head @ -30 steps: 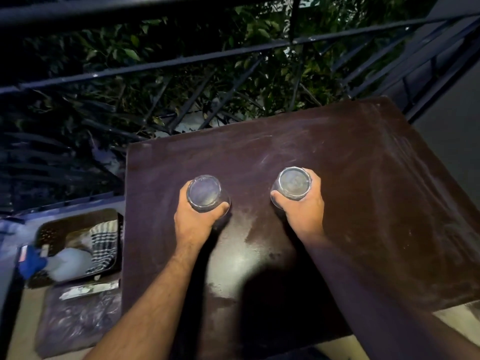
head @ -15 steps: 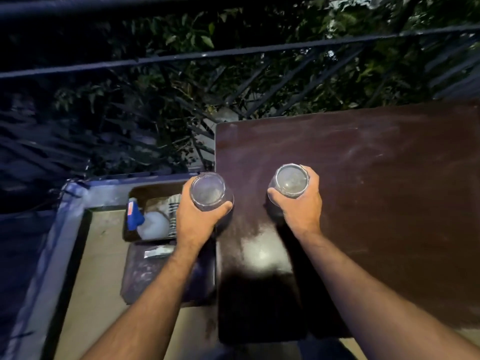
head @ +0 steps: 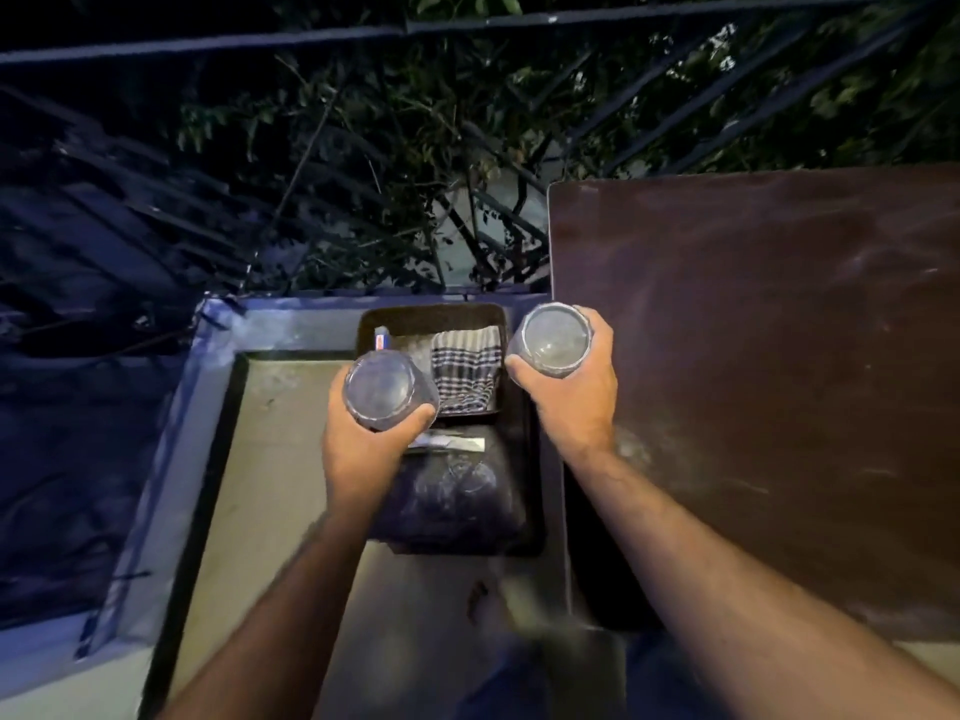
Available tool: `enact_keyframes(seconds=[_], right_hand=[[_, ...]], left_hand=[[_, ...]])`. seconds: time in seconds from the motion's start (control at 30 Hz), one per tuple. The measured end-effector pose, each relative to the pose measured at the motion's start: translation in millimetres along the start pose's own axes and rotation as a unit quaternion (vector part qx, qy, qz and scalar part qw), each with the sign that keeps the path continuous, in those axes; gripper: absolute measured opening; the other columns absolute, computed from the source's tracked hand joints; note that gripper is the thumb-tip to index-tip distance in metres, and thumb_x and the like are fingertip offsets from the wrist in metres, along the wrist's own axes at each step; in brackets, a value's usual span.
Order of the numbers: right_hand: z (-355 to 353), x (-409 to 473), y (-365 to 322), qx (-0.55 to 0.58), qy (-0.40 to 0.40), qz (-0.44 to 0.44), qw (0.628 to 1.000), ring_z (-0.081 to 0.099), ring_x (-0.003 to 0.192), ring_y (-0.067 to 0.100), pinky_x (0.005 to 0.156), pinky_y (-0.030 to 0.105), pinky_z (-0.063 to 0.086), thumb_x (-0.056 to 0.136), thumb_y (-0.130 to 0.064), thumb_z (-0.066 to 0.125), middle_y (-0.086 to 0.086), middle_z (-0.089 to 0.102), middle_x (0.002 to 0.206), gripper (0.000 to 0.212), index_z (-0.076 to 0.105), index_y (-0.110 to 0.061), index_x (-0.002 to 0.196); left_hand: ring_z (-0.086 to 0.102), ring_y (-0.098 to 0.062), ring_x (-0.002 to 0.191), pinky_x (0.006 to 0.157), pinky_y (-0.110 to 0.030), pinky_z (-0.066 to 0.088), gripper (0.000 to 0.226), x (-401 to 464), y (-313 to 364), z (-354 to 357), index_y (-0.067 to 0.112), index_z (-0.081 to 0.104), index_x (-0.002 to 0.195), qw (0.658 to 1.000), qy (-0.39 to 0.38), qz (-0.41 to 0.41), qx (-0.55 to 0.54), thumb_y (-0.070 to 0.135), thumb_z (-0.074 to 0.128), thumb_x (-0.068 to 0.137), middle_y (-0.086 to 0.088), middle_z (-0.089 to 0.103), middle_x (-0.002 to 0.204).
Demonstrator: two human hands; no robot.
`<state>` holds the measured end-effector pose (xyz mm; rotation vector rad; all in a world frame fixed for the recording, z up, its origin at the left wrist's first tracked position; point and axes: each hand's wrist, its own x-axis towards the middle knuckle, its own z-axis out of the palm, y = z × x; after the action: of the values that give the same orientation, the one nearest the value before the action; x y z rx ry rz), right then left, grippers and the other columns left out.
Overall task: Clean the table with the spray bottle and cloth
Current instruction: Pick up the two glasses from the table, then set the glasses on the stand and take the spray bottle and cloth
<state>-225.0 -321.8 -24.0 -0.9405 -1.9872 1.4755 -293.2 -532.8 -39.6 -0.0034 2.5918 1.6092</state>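
My left hand (head: 363,449) grips a clear drinking glass (head: 382,389) held over the floor, left of the table. My right hand (head: 576,392) grips a second glass (head: 555,339) just off the table's left edge. The dusty dark brown table (head: 753,381) fills the right side. Below my hands a dark tray (head: 431,317) on the floor holds the checked cloth (head: 465,374). Only the spray bottle's blue-and-red top (head: 382,337) shows above my left glass; the rest is hidden.
A second dark tray (head: 457,506) with a small white packet (head: 449,443) lies nearer me on the floor. A raised ledge (head: 218,350) and a metal railing (head: 311,41) with foliage behind bound the balcony at the back and left.
Both hands have lifted the glasses off the table and carried them left, now over the floor trays. The view has swung left with them.
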Motion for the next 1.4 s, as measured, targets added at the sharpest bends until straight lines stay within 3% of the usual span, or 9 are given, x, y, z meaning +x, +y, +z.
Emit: enact_keyframes(seconds=[0.13, 0.23, 0.47, 0.67, 0.8, 0.9, 1.13, 1.2, 1.4], right_hand=[[26.0, -25.7, 5.9, -0.006, 0.001, 0.0, 1.0, 0.058, 0.109, -0.002, 0.085, -0.001, 0.038, 0.061, -0.034, 0.093, -0.019, 0.059, 0.121, 0.082, 0.044, -0.039, 0.126], [39.7, -43.4, 13.6, -0.012, -0.008, 0.009, 1.0, 0.058, 0.109, -0.005, 0.086, 0.0, 0.038, 0.06, -0.033, 0.093, -0.018, 0.06, 0.121, 0.083, 0.045, -0.039, 0.127], [66.4, -94.4, 62.1, -0.043, -0.025, 0.08, 0.996, 0.056, 0.102, -0.005, 0.085, -0.003, 0.035, 0.056, -0.027, 0.095, -0.024, 0.061, 0.115, 0.085, 0.043, -0.05, 0.12], [70.5, -121.3, 109.1, -0.094, -0.032, 0.125, 0.987, 0.05, 0.113, 0.007, 0.097, 0.023, 0.043, 0.055, -0.023, 0.096, -0.01, 0.057, 0.119, 0.088, 0.047, -0.042, 0.126], [74.6, -128.5, 135.3, -0.123, -0.039, 0.121, 0.984, 0.05, 0.115, 0.017, 0.095, 0.026, 0.042, 0.053, -0.022, 0.097, -0.022, 0.052, 0.109, 0.091, 0.046, -0.046, 0.125], [79.5, -129.7, 147.7, -0.139, -0.062, 0.13, 0.98, 0.057, 0.113, 0.021, 0.096, 0.035, 0.049, 0.052, -0.027, 0.096, -0.014, 0.06, 0.113, 0.09, 0.045, -0.05, 0.122], [99.2, -127.5, 159.5, -0.155, -0.108, 0.14, 0.972, 0.058, 0.106, 0.013, 0.089, 0.02, 0.044, 0.053, -0.028, 0.095, -0.009, 0.061, 0.115, 0.089, 0.046, -0.046, 0.125], [103.1, -125.5, 158.2, -0.165, -0.12, 0.127, 0.971, 0.056, 0.108, 0.011, 0.09, 0.017, 0.041, 0.053, -0.028, 0.096, -0.012, 0.059, 0.116, 0.089, 0.047, -0.044, 0.126], [108.2, -123.1, 158.3, -0.193, -0.143, 0.114, 0.964, 0.057, 0.119, 0.016, 0.103, 0.041, 0.047, 0.055, -0.029, 0.094, -0.013, 0.061, 0.127, 0.089, 0.048, -0.038, 0.131]], left_hand=[[0.062, 0.013, 0.105, 0.09, -0.021, 0.049, 0.075, -3.7, -34.5, -24.1, 0.064, 0.05, 0.11, 0.999, 0.004, -0.037, 0.005, 0.047, 0.092, 0.05, 0.039, 0.064, 0.11], [0.059, 0.022, 0.093, 0.079, -0.01, 0.044, 0.075, -7.8, -50.1, -33.8, 0.058, 0.05, 0.11, 0.998, 0.009, -0.053, 0.017, 0.053, 0.089, 0.046, 0.045, 0.061, 0.1], [0.059, 0.021, 0.094, 0.08, -0.023, 0.053, 0.071, -27.9, -93.3, -47.9, 0.041, 0.057, 0.118, 0.996, -0.012, -0.083, 0.036, 0.04, 0.096, 0.06, 0.032, 0.064, 0.109], [0.055, 0.029, 0.09, 0.071, -0.012, 0.045, 0.068, -34.3, -122.8, -45.3, 0.063, 0.049, 0.105, 0.993, -0.042, -0.101, 0.046, 0.049, 0.092, 0.054, 0.053, 0.055, 0.102], [0.059, 0.024, 0.092, 0.07, -0.004, 0.047, 0.075, -28.6, -150.0, -40.7, 0.054, 0.052, 0.113, 0.991, -0.069, -0.095, 0.063, 0.038, 0.096, 0.054, 0.044, 0.061, 0.105], [0.061, 0.019, 0.096, 0.079, -0.017, 0.05, 0.081, -23.6, -165.5, -34.6, 0.045, 0.053, 0.12, 0.989, -0.086, -0.097, 0.069, 0.034, 0.098, 0.053, 0.029, 0.067, 0.109], [0.061, 0.0, 0.106, 0.092, -0.028, 0.052, 0.091, -8.7, -187.9, -17.0, 0.036, 0.053, 0.128, 0.99, -0.106, -0.064, 0.071, 0.026, 0.1, 0.051, 0.014, 0.063, 0.123], [0.058, 0.004, 0.107, 0.094, -0.028, 0.051, 0.091, -6.0, -191.5, -13.9, 0.039, 0.052, 0.128, 0.99, -0.109, -0.063, 0.066, 0.025, 0.1, 0.051, 0.02, 0.062, 0.122], [0.051, 0.025, 0.106, 0.085, -0.002, 0.043, 0.093, -1.0, -199.4, -8.4, 0.046, 0.048, 0.126, 0.987, -0.133, -0.059, 0.062, 0.02, 0.099, 0.052, 0.047, 0.054, 0.117]])
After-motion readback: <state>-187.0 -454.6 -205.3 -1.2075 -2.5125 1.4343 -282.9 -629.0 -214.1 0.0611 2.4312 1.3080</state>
